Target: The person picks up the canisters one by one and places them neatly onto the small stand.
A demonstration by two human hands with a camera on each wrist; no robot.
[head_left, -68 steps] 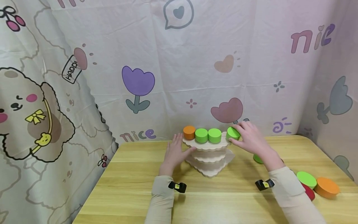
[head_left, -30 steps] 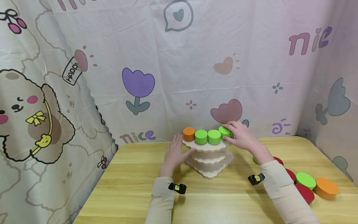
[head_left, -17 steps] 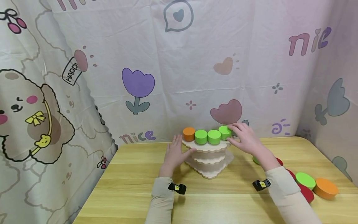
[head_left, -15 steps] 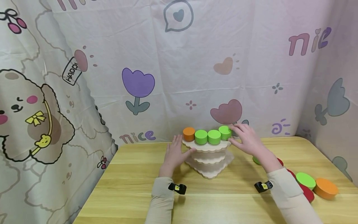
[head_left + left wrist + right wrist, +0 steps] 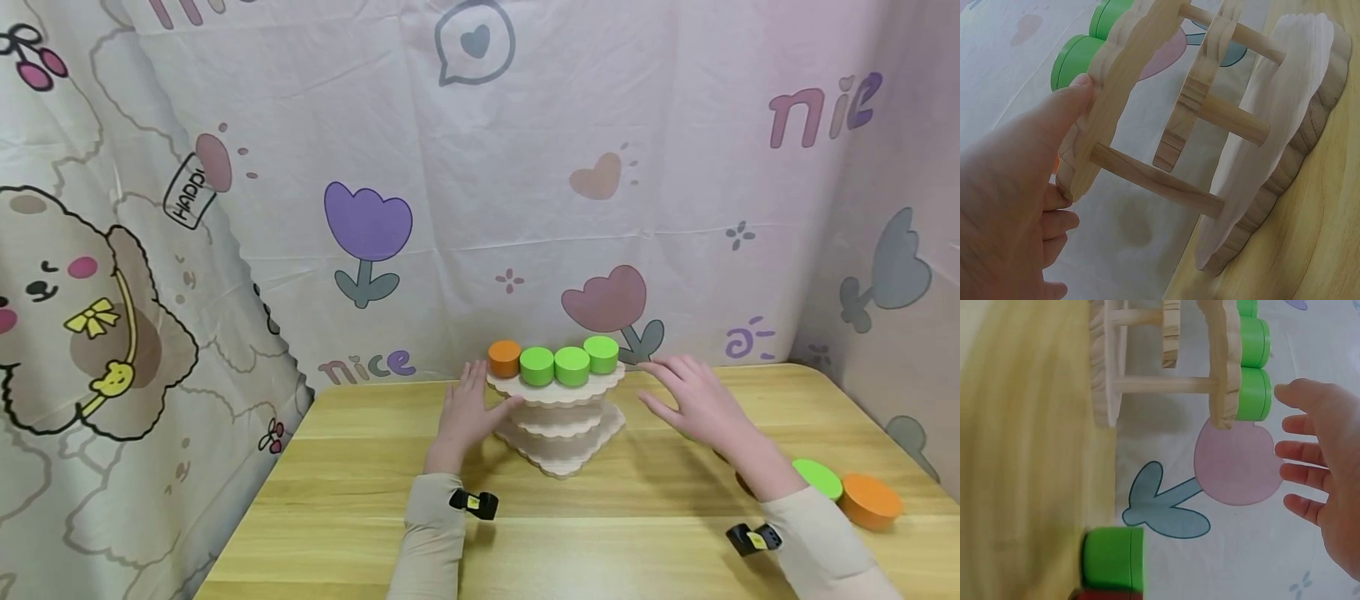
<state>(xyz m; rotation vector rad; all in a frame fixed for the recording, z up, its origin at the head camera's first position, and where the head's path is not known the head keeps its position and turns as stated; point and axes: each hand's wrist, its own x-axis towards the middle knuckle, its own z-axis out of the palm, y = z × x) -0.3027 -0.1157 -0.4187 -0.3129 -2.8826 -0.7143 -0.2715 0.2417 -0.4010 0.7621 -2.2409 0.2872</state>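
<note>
A pale wooden three-tier stand (image 5: pixel 557 425) with scalloped boards joined by dowels (image 5: pixel 1154 184) stands on the table. Along its top board sit an orange round block (image 5: pixel 505 359) at the left and three green ones; the rightmost green block (image 5: pixel 602 356) is set slightly farther back. My left hand (image 5: pixel 464 412) holds the top board's left corner, its thumb (image 5: pixel 1072 97) on the front edge close to a green block and its fingers around the outer end. To the right of the stand, my right hand (image 5: pixel 701 404) hovers with spread fingers, apart from the nearest green block (image 5: pixel 1255 394).
More round blocks lie on the table (image 5: pixel 360 533) at the right, among them a green one (image 5: pixel 817 479) and an orange one (image 5: pixel 872 500). My right forearm partly hides others there. A printed curtain (image 5: pixel 480 167) hangs behind the table.
My right hand slid the rightmost green block left against its neighbour on the top board, let go of it and drew back to the right. My left hand has stayed at the stand.
</note>
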